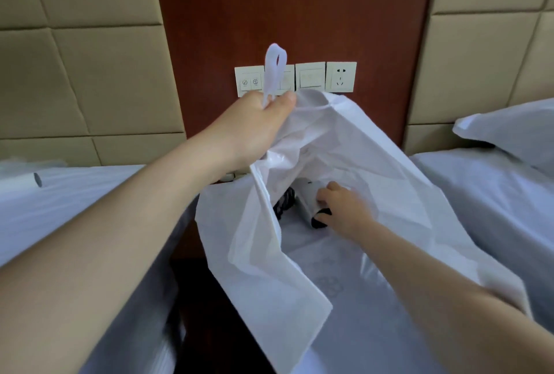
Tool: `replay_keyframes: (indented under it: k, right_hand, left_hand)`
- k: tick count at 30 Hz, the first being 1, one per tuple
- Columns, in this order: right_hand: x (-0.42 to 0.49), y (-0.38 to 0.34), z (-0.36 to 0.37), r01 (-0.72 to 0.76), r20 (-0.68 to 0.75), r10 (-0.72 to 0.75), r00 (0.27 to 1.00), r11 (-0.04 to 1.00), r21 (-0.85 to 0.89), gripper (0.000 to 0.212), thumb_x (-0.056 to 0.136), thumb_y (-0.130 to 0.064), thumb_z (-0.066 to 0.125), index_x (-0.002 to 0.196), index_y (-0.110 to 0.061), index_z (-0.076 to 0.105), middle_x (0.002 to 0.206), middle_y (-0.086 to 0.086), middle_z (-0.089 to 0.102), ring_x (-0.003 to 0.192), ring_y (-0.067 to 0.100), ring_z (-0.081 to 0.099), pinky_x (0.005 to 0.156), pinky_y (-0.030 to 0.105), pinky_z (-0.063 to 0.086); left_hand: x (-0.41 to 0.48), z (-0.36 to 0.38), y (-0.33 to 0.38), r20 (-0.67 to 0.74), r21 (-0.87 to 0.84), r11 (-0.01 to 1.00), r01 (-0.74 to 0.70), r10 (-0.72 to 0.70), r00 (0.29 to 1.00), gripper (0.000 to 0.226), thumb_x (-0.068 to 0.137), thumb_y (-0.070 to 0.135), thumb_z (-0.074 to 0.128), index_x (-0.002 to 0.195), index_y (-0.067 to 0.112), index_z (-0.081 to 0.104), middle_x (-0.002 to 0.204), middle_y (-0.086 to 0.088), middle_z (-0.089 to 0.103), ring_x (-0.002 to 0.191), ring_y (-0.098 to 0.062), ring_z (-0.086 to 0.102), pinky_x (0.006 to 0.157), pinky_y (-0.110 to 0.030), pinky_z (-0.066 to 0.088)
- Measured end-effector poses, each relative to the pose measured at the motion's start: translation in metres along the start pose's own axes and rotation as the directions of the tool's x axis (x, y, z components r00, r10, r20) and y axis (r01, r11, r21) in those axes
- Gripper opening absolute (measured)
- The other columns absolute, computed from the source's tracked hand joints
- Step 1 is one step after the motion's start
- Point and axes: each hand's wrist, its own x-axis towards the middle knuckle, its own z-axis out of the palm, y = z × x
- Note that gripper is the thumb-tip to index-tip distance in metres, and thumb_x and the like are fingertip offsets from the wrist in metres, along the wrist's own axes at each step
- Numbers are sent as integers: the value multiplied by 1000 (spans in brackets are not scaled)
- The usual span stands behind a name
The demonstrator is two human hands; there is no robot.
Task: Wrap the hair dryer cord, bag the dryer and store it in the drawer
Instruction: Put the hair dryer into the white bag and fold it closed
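Step in hand: bagging. The left hand (263, 122) is raised and pinches the rim of the white bag (269, 283) just below its loop handle (274, 71), which holds the mouth open. The right hand (344, 212) is deep inside the bag, fingers curled round the hair dryer (308, 203). The dark cord (284, 203) sits bundled just left of that hand, against the dryer. The drawer is not in view.

Judgement on technique: the dryer should go down to the bag's bottom before release, so the cord bundle does not spring loose (how tightly it is wound cannot be told). The left hand should hold the rim high and taut. The front flap sags beside the right forearm and could snag the wrist on the way out, so the right hand is best drawn straight back along the forearm's line.

Edges and room: 1 bed (75, 209) lies left of the left forearm and a 2nd bed (494, 194) lies right of the right forearm, with a pillow (515, 131) beyond it. The bag hangs in the gap between the 2. The wall switch panel (310, 77) is near, behind the left hand. Open room is mostly upward and toward the person; sideways looks tight.
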Motion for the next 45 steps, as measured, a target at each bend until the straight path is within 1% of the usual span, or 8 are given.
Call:
replay_keyframes:
  k: [4,10,14,18,28,38,42,45]
  right_hand:
    - [-11,5,21,-37,-45,36,998,999,-2,44,92,-30,53,132,-18,41,127,8,41,112,30,47,85,39,45]
    - [1,-2,33,14,-35,-22,999,976,-217,55,97,-34,40,147,-30,18,141,7,35,105,32,57,76,39,49]
    - [26,-4,33,-50,-3,50,999,979,-197,57,97,-21,41,148,-29,16,127,9,43,100,35,58,68,38,42]
    - [27,-2,12,12,126,-11,992,1000,-5,48,97,-23,41,144,-22,30,130,9,51,110,31,55,87,36,43]
    - [-82,-29,-96,232,-141,-215,966,966,118,35,95,-34,45,129,-27,52,107,4,67,97,27,62,82,32,44]
    - [-193,-6,-146,350,-311,-307,900,932,95,38,93,-28,50,131,-33,47,82,-18,57,68,12,57,68,39,52]
    - [-212,10,-129,358,-377,-257,890,906,227,34,95,-25,48,129,-29,49,94,-14,60,79,9,58,70,35,52]
    - [-225,19,-117,387,-458,-233,858,879,277,24,95,-21,44,112,-19,60,90,-14,56,82,9,57,69,22,49]
  left_hand:
    - [2,6,2,74,-31,999,-26,28,997,27,98,41,31,92,22,50,72,-6,42,66,-18,37,57,-23,31]
    - [6,5,-3,6,3,1000,-17,17,1000,36,98,38,33,73,16,46,40,9,23,38,-7,23,35,-14,21]
    - [8,8,-11,-59,16,999,30,-29,998,41,98,35,33,62,16,31,32,10,20,33,-7,21,49,-25,26]
    - [7,13,-18,-195,150,989,-17,47,980,49,98,34,34,53,17,23,44,6,25,38,-9,25,50,-30,22]
    - [-16,27,13,-90,204,979,8,10,996,49,99,32,33,53,15,25,50,1,31,50,-14,32,49,-29,24]
    - [-62,44,40,248,251,965,-71,7,969,46,89,56,34,82,16,56,79,-5,58,74,-20,49,70,-38,41]
    - [-80,55,42,516,206,937,-283,142,845,37,88,54,48,124,48,41,101,32,59,97,10,54,82,-8,41]
    - [-87,68,29,628,302,898,-319,64,775,75,76,64,50,140,29,32,130,10,52,115,-14,50,101,-35,40]
